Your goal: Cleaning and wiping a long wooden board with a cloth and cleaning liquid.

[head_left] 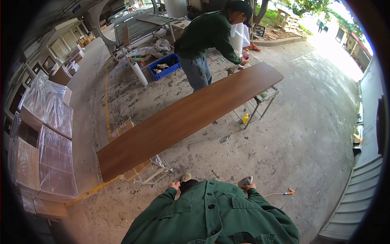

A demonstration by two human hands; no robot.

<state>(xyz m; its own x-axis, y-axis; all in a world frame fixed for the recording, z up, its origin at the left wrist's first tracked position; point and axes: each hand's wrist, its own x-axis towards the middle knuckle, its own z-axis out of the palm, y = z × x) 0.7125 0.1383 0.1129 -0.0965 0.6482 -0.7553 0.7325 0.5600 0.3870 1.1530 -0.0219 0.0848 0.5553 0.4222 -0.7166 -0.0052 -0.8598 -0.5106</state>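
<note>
We locate the long brown wood-grain board [183,120] diagonally across the middle of the frame, with narrow ends at lower left and upper right. We find it lying flat on a left metal trestle [154,175] and a right metal trestle [266,96]; the lower-left end projects past its support.

We note the left hand [175,186] and the right hand [250,187] at lower centre, low beside the green jacket [211,207], both apart from the board's near edge. Sleeves and body partly hide them; we cannot tell whether either is open, closed or gripping.

Along the far edge, near the upper-right end, we see a co-worker [203,34] leaning over, one arm extended toward that edge. A yellow bottle [245,118] stands beside the right trestle.

For movement, we observe concrete floor [300,142] stretching from the near edge to the corrugated panel [351,201] at lower right. An orange-tipped hose [290,191] lies on this side. At left, a strip of floor separates the board's end from film-wrapped cartons [57,162]. Behind the board, a blue crate [164,67] occupies floor at upper centre.
</note>
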